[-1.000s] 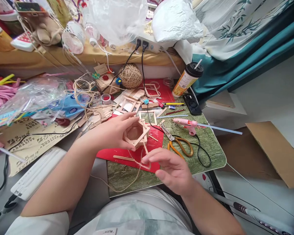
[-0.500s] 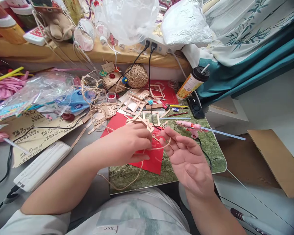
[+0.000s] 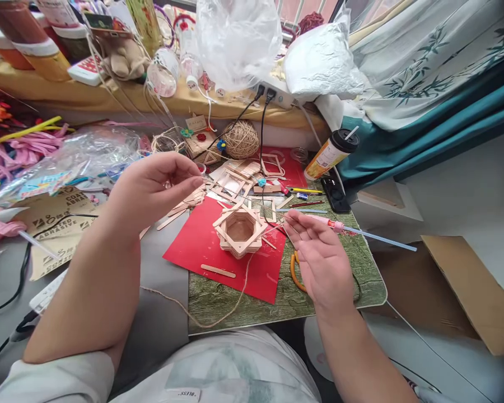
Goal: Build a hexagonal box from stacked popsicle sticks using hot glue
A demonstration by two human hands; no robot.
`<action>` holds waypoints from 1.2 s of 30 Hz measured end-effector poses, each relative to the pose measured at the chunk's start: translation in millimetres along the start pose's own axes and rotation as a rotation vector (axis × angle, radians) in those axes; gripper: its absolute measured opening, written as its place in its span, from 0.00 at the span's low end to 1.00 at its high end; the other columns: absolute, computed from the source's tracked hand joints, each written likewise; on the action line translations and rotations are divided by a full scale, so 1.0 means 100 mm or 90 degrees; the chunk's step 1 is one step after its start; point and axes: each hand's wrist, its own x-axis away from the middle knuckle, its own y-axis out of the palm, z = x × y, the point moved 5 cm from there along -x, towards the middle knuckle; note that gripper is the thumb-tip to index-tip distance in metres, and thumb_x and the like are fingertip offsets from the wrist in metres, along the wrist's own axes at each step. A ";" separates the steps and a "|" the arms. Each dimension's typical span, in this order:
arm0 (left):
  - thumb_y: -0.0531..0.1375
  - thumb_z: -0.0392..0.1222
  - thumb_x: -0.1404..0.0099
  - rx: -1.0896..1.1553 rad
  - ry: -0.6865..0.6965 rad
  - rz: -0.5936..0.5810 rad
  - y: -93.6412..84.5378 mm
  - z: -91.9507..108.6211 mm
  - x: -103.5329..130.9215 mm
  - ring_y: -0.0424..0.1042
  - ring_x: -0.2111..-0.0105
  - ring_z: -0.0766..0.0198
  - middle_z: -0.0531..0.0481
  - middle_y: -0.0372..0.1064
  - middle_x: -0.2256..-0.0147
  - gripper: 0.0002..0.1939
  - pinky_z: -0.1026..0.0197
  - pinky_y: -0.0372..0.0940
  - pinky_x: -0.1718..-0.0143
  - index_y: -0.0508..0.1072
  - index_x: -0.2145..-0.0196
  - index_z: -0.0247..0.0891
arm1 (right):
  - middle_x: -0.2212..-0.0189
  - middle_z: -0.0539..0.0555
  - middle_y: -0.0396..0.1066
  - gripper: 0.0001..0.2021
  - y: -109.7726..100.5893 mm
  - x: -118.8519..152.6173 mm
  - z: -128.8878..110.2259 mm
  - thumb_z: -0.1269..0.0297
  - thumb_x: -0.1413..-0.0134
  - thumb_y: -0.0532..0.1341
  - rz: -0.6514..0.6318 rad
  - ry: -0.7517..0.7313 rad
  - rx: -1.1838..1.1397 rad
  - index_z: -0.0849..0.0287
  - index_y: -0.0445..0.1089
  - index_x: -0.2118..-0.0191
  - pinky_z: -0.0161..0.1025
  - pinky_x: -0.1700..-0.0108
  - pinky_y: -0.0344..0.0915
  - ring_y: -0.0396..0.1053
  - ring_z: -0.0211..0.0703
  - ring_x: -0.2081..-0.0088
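Note:
My left hand [image 3: 155,187] is raised left of a many-sided craft-stick box [image 3: 240,228]. Its thumb and forefinger tips come together; whatever is between them, if anything, is too small to make out. My right hand [image 3: 321,257], palm up, holds a strand of jute twine [image 3: 269,229] at its curled fingertips. The strand runs to the right side of the box, and twine also trails from the box across the table's front. The box sits on a red sheet [image 3: 185,246] with a loose craft stick [image 3: 218,271] in front.
Orange-handled scissors [image 3: 294,273] lie beside my right hand, and a pink glue gun [image 3: 338,225] is partly hidden behind it. Stick frames [image 3: 231,184] and a twine ball [image 3: 241,140] are farther back. A lidded cup [image 3: 331,152] stands at the back right, near the table edge.
My left hand has moved up and left, away from the box, which now shows fully. My right hand's fingers have drawn closer together on the twine. The view has shifted slightly.

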 end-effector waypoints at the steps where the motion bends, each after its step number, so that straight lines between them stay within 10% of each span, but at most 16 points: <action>1: 0.65 0.49 0.28 -0.021 0.011 0.024 0.02 -0.03 -0.02 0.66 0.69 0.68 0.51 0.72 0.67 0.12 0.62 0.62 0.67 0.77 0.59 0.37 | 0.36 0.55 0.74 0.16 -0.01 -0.03 0.02 0.64 0.33 0.66 0.012 -0.001 0.018 0.47 0.75 0.41 0.66 0.24 0.59 0.69 0.54 0.32; 7: 0.57 0.53 0.23 -0.243 0.111 0.049 0.31 -0.49 -0.20 0.73 0.54 0.59 0.47 0.75 0.56 0.17 0.54 0.67 0.46 0.82 0.56 0.42 | 0.34 0.56 0.72 0.18 -0.05 -0.24 0.20 0.61 0.37 0.70 0.028 0.047 -0.026 0.48 0.74 0.43 0.65 0.23 0.57 0.67 0.55 0.30; 11: 0.57 0.53 0.25 -0.325 0.060 0.051 0.47 -0.74 -0.20 0.75 0.57 0.57 0.45 0.76 0.59 0.17 0.55 0.67 0.54 0.82 0.55 0.44 | 0.30 0.54 0.67 0.18 -0.03 -0.32 0.32 0.62 0.33 0.62 -0.003 0.061 -0.082 0.44 0.71 0.40 0.66 0.23 0.55 0.63 0.52 0.27; 16: 0.58 0.56 0.26 -0.185 -0.115 -0.017 0.64 -0.72 -0.16 0.75 0.69 0.61 0.52 0.80 0.67 0.16 0.59 0.65 0.65 0.81 0.57 0.45 | 0.25 0.53 0.60 0.23 0.08 -0.33 0.32 0.64 0.34 0.59 -0.013 0.033 -0.166 0.45 0.67 0.36 0.64 0.22 0.53 0.59 0.50 0.25; 26: 0.61 0.48 0.30 -0.171 -0.107 -0.173 1.06 -0.80 -0.69 0.76 0.41 0.50 0.41 0.73 0.36 0.31 0.50 0.68 0.37 0.69 0.33 0.40 | 0.24 0.56 0.57 0.29 -0.10 -0.39 0.49 0.59 0.36 0.59 0.059 0.039 -0.112 0.46 0.63 0.30 0.65 0.23 0.53 0.57 0.51 0.24; 36: 0.61 0.58 0.28 -0.040 -0.124 -0.160 0.93 -0.44 0.12 0.76 0.43 0.51 0.47 0.77 0.43 0.20 0.47 0.69 0.37 0.76 0.45 0.46 | 0.33 0.58 0.70 0.18 -0.16 -0.16 0.64 0.60 0.31 0.64 -0.015 0.022 0.070 0.49 0.72 0.38 0.58 0.25 0.61 0.69 0.50 0.32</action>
